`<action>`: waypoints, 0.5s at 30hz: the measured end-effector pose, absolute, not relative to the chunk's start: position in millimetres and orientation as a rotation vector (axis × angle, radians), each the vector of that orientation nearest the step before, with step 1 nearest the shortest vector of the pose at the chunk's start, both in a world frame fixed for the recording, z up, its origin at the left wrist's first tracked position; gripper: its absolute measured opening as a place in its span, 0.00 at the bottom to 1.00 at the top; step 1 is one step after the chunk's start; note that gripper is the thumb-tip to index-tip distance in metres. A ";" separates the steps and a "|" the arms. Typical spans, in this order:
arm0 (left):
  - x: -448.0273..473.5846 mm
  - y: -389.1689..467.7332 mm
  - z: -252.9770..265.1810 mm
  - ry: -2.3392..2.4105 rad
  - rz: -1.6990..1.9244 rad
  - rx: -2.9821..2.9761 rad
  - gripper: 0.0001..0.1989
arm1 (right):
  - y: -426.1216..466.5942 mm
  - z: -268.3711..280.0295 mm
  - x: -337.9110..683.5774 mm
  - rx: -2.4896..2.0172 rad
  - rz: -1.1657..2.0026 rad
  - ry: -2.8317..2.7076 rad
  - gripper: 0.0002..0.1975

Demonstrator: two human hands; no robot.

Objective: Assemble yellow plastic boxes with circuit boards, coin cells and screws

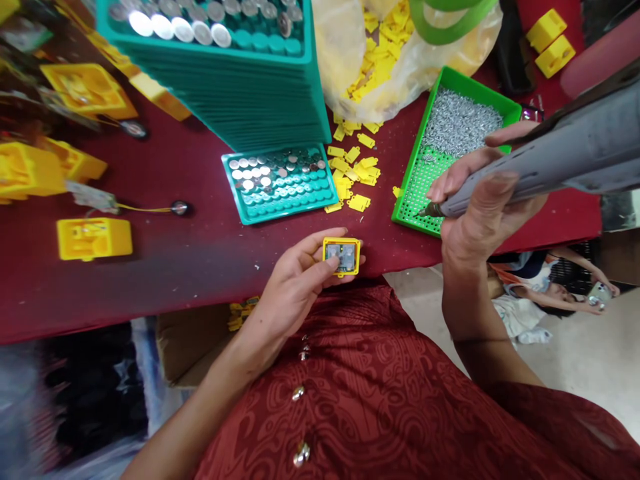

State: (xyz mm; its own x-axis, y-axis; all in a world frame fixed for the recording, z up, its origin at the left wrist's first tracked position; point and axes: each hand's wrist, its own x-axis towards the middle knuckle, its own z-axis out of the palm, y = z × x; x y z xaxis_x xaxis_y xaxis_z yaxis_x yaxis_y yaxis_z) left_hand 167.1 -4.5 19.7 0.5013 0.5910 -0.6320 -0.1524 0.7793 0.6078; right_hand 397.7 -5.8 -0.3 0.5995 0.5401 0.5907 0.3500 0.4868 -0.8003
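Note:
My left hand (pixel 300 277) grips a small square yellow casing (pixel 357 257) at the table's front edge, its open face up. A grey circuit part (pixel 345 253) shows inside, with my thumb lying over it. My right hand (pixel 483 207) is wrapped round a grey electric screwdriver (pixel 555 157). The tool's tip points down and left over the bare holes of a green perforated tray (pixel 413 190). Small silver screws (pixel 457 120) are heaped in the tray's far part. Whether a screw sits on the tip is too small to tell.
A teal tray (pixel 280 215) of coin cells lies before a tall stack of teal trays (pixel 270 100). Small yellow covers (pixel 353 170) are scattered beside it; a plastic bag (pixel 340 60) holds more. Yellow housings (pixel 95 239) with wires stand left. A person (pixel 545 287) is at far right.

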 end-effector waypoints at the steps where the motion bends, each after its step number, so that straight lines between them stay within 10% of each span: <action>1: 167.2 -4.5 20.2 0.940 0.474 0.521 0.21 | -6.1 0.0 397.0 -1.127 0.119 -0.977 0.25; 15: 169.2 -5.2 23.3 0.921 0.454 0.528 0.19 | -0.3 4.7 397.6 -0.993 0.098 -0.966 0.25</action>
State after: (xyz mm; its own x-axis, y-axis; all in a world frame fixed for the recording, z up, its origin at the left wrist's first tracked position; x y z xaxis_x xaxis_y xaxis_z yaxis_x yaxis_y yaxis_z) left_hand 169.2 -5.2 23.3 0.5285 0.5770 -0.6227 -0.1424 0.7834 0.6050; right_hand 397.6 -0.3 4.7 0.5997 0.4766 0.6428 0.3380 0.5772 -0.7433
